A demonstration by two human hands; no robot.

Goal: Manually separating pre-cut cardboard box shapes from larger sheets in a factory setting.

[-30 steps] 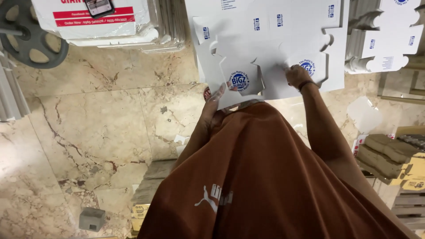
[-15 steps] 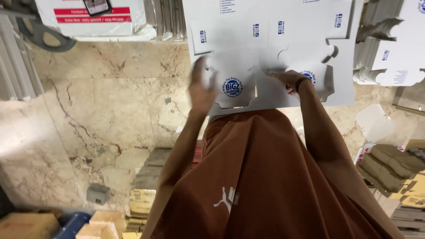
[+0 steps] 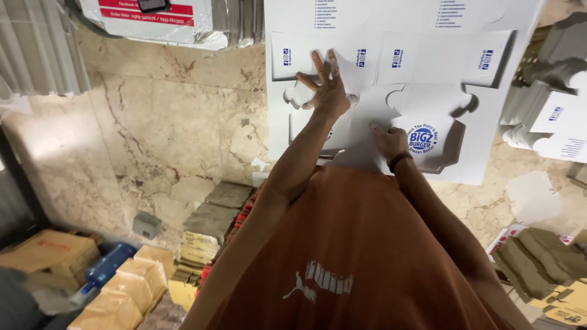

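While the left hand (image 3: pixel 327 91) presses with fingers spread wide on the flat white die-cut carton blank (image 3: pixel 403 91) and the right hand (image 3: pixel 388 139) seems to pinch a panel edge nearer the body, that cardboard looks light, stiff-ish, creasable, best gripped by its flaps.

two hands (image 3: pixel 327 91); one flat white box blank (image 3: pixel 391 79); one blue bottle (image 3: pixel 104 272)

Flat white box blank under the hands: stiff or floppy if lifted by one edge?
The blank is probably floppy: a thin die-cut sheet with slots and flaps, likely to bend at its creases. Likely light, so it may slide on the floor unless the left hand and right hand pin it.
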